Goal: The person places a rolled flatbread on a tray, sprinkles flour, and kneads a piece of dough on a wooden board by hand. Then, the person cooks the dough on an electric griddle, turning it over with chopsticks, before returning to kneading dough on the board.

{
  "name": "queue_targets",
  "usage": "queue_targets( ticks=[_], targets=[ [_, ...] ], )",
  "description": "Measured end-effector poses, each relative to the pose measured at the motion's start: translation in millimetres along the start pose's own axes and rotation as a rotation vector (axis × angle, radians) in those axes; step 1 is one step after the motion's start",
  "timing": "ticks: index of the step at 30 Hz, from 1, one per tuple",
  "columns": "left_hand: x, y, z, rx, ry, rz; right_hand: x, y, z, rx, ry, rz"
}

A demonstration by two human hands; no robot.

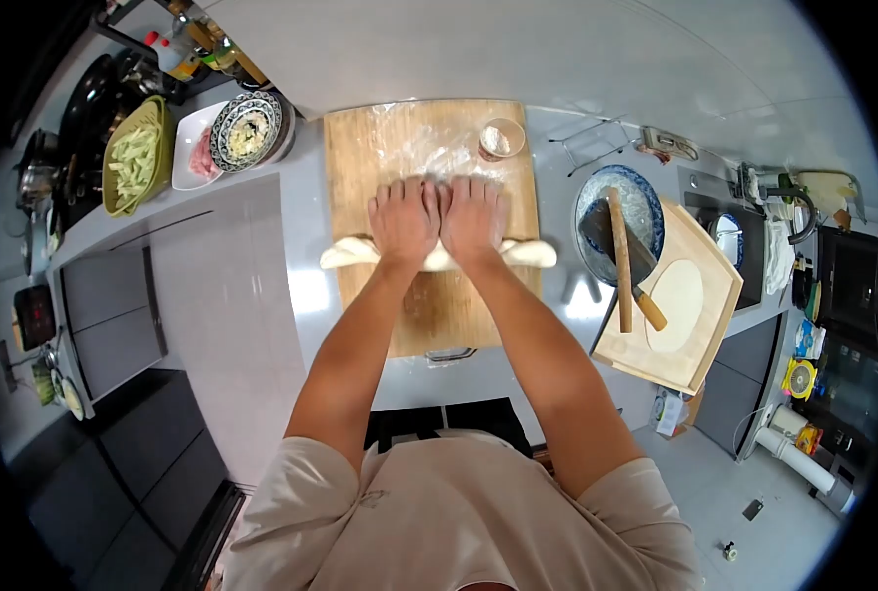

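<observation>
A long roll of pale dough (531, 253) lies crosswise on a floured wooden board (439, 315), its two ends sticking out on either side of my hands. My left hand (403, 219) presses on the dough with its palm, fingers stretched forward. Right beside it, thumbs nearly touching, my right hand (472, 215) lies on the dough in the same way. Both hide the roll's middle. White flour is dusted over the far half of the board, where a small cup of flour (501, 139) stands at the back right corner.
On the right, a blue-rimmed bowl (587, 202) carries a cleaver (640, 258) and a rolling pin (620, 246) beside a wooden tray (700, 364) with a flat dough sheet (675, 305). At left stand a green basket (163, 143), a white plate (183, 148) with meat and a patterned bowl (224, 128).
</observation>
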State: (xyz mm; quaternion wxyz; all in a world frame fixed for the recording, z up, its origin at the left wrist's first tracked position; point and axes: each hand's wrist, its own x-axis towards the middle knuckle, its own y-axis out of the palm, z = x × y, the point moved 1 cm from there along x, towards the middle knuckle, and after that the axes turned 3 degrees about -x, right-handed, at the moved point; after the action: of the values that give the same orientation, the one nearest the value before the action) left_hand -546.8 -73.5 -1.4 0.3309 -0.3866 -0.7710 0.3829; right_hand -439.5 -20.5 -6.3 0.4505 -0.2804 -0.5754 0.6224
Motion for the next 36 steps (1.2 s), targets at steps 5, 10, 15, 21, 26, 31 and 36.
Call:
queue_targets(
  ticks=[5,10,15,21,26,31,36],
  targets=[
    [15.3,8.1,4.2,0.01,0.058,0.068,12.3,0.1,-1.8,0.06,0.002,0.071],
    [-58.9,-18.5,6.3,-0.034,0.191,0.131,-61.5,-24.0,0.4,-0.002,-0.029,0.265],
    [-121.6,-52.0,-5.8,-0.078,0.089,0.151,-152.1,-67.0,-22.1,0.058,-0.021,0.318],
    [-119.7,-47.7,-5.8,0.019,0.151,0.017,-156.9,-55.3,-20.2,-0.026,-0.006,0.255],
    [-70.1,-19.5,0.1,0.025,0.024,0.124,-99.0,-38.1,-18.6,-0.061,-0.115,0.249],
    [-40.2,-24.8,12.6,0.016,-0.013,0.414,-64.5,-32.8,-40.3,0.335,-0.216,0.395],
    [-48.2,-96.5,42.7,0.142,0.198,0.831,-67.6,-87.7,-88.2,0.211,-0.358,0.285]
  ],
)
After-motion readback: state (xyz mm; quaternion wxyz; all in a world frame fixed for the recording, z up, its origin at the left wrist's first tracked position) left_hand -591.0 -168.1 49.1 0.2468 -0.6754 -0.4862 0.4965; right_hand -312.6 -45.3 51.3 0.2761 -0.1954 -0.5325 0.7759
